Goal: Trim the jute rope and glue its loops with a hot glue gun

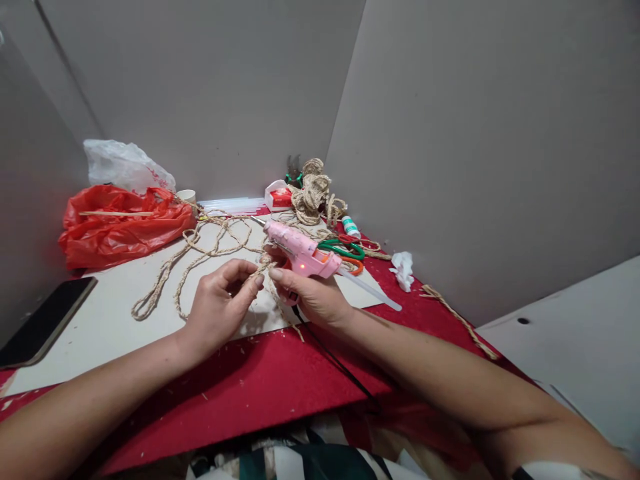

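Braided rope (260, 269) sits over the white board (115, 327), left hand (215, 297) pinching it, right hand (315, 297) seemingly steadying it while clutching the pink glue gun (300, 251) (indicator (303, 267) aglow!); that double duty could let the nozzle (258, 221) sag into loose loops (165, 273).

The left hand (219, 298) pinches a braided cord (262, 267); the right hand (314, 293), also at the cord, holds a pink glue gun (296, 248) above the red desk (240, 387).
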The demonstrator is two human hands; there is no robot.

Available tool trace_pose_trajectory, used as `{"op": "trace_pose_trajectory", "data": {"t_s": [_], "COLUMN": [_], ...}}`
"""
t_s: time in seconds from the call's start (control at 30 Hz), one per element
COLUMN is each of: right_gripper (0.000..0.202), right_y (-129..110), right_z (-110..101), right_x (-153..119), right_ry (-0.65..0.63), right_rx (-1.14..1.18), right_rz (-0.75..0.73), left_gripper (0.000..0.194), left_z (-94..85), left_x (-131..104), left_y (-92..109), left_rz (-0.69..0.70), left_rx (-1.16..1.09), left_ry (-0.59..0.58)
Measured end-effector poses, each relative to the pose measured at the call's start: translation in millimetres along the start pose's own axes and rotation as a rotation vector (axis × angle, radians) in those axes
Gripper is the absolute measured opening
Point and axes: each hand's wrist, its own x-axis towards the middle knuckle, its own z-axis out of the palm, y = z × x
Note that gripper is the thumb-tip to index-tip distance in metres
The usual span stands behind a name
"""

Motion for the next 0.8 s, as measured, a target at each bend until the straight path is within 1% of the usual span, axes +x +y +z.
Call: {"op": "trace_pose_trajectory", "data": {"t_s": [0.1, 0.2, 0.37, 0.53, 0.63, 0.8], "right_gripper": [0.036, 0.041, 0.049, 0.045, 0.041, 0.04], "right_y": [2.3, 0.5, -10.0, -18.8, -19.1, -15.7], "right_z": [1.5, 1.6, -0.9, -3.5, -4.0, -3.4], "right_x": [-1.3, 0.6, 6.8, 10.8, 11.9, 12.6], "right_ry": [0.02, 0.032, 0.058, 0.036, 0.033, 0.058], "right_rx": [0.01, 0.043, 0.107, 0.212, 0.293, 0.314], "right_rz": [0.027, 0.025, 0.071, 0.182, 0.224, 0.236], "left_gripper": [0.011, 0.012, 0.022, 0.02, 0.022, 0.021], "left_z": [1.2, 1.7, -1.7, -6.4, -7.5, -6.9], "left_x": [-0.8, -1.9, 3.0, 11.2, 12.6, 12.1], "left_y": [-1.8, -1.4, 3.1, 4.8, 3.6, 2.6], "left_rz": [0.017, 0.004, -0.144, -0.322, -0.374, -0.381], "left_rx": [0.008, -0.023, -0.248, -0.463, -0.488, -0.46], "left_ry": [0.011, -0.018, -0.099, -0.162, -0.192, -0.204]}}
